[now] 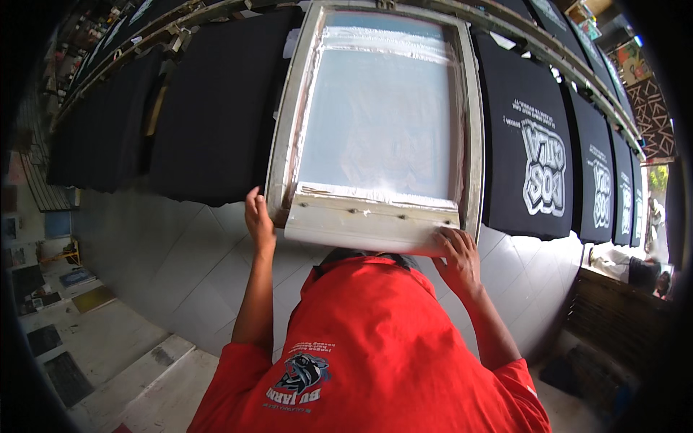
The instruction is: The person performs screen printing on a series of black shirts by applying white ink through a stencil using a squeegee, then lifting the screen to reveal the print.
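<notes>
A screen printing frame (471, 144) with a pale blue mesh lies in front of me, white ink smeared along its far and near ends. A pale strip (346, 225) with several screws runs across its near end. My left hand (260, 220) grips the frame's near left corner, fingers up along the outer edge. My right hand (459, 257) is closed over the strip near the right corner, its fingertips on top. What lies under the frame is hidden, apart from bits of dark cloth at its sides.
Black shirts without a visible print (216, 108) lie on boards to the left. To the right, black shirts with white lettering (530, 144) hang in a row. A metal rail (577, 76) runs behind them. Grey tiles (180, 267) cover the surface below; flat dark pieces (68, 375) lie lower left.
</notes>
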Tool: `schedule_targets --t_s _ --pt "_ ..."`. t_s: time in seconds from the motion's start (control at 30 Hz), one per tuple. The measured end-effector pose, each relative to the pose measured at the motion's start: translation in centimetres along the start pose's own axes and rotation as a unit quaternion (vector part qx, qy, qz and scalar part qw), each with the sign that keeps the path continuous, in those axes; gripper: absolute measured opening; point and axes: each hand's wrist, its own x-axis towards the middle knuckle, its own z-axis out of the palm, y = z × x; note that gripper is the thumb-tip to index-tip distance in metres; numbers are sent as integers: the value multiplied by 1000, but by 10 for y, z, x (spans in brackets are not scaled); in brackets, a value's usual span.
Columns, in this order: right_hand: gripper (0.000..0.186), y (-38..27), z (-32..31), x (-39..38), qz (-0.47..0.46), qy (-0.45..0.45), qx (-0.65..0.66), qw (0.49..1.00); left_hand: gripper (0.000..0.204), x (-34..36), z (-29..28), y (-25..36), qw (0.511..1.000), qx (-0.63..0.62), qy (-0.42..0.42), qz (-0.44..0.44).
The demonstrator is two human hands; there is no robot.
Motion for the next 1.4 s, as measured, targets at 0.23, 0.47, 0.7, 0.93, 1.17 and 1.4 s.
schedule_targets --t_s 0.23,0.47,0.7,0.93,1.17,1.4 --pt "43 -7 -35 30 0 -15 14 1000 41 1 10 9 1000 -5 13 8" --pt "39 -2 -58 64 25 -8 47 999 45 3 7 -1 1000 -27 6 -8" --pt "35 14 -71 85 60 -44 84 994 42 1 2 4 998 -39 -46 -16" --pt "30 28 -69 96 81 -48 72 993 40 5 -23 22 995 -44 -90 15" --pt "25 40 -59 105 88 -60 66 992 50 85 0 151 824 231 -414 310" --pt "26 48 -73 118 50 -60 48 996 29 123 11 172 778 209 -475 354"
